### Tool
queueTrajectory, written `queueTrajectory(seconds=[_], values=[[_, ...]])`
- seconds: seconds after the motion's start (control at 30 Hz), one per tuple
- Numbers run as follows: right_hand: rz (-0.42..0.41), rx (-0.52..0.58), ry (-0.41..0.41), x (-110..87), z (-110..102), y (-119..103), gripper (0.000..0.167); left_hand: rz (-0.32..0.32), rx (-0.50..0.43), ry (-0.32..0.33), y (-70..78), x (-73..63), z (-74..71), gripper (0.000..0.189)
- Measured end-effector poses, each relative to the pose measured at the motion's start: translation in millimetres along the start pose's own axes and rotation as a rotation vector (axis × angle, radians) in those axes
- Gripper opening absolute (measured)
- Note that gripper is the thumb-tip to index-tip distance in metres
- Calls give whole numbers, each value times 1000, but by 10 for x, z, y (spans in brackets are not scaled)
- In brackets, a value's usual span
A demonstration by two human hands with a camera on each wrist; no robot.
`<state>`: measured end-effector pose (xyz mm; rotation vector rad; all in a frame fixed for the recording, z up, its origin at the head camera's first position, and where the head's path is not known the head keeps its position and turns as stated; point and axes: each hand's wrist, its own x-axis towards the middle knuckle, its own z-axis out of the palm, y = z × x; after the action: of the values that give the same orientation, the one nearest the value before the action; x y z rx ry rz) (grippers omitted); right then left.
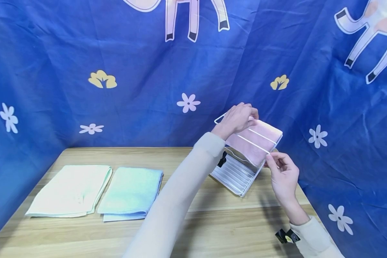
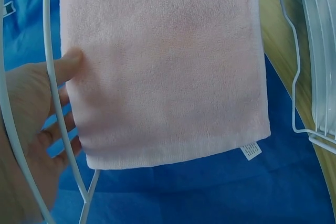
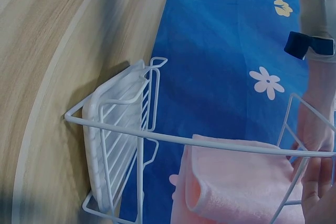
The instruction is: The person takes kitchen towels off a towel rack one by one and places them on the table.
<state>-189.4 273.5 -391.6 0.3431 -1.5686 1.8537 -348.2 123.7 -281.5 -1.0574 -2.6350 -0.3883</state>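
A two-level white wire rack (image 1: 251, 181) stands on the table, a ribbed translucent tray (image 1: 234, 172) in its lower level. A folded pink towel (image 1: 256, 138) lies within the upper wires; a small white label shows at its edge in the left wrist view. My left hand (image 1: 237, 120) pinches the towel's edge at the rack's upper left, its thumb (image 2: 71, 64) on the near face and the fingers behind. At the rack's right side, my right hand (image 1: 283, 175) grips the wire frame between thumb and forefinger; its other fingers are partly hidden.
A folded pale green towel (image 1: 71, 191) and a folded light blue towel (image 1: 132, 191) lie side by side on the wooden table (image 1: 219, 224), left of the rack. A blue patterned curtain (image 1: 142, 107) closes off the back and both sides.
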Motion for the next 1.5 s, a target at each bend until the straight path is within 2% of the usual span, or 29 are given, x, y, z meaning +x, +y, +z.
queueTrajectory(seconds=[0.23, 0.47, 1.0, 1.13, 1.5], values=[[6, 1, 3, 0, -3, -4, 17, -18, 12, -18, 15, 9, -4, 20], [5, 10, 1, -7, 5, -7, 18, -2, 12, -19, -1, 5, -13, 19], [-19, 25, -7, -2, 4, -7, 17, 113, -55, 43, -18, 0, -60, 22], [-18, 21, -4, -2, 0, -7, 18, 105, -68, 38, -15, -19, -97, 23], [-9, 37, 4, -5, -6, -11, 20, 103, -103, 74, -89, -99, -193, 23]])
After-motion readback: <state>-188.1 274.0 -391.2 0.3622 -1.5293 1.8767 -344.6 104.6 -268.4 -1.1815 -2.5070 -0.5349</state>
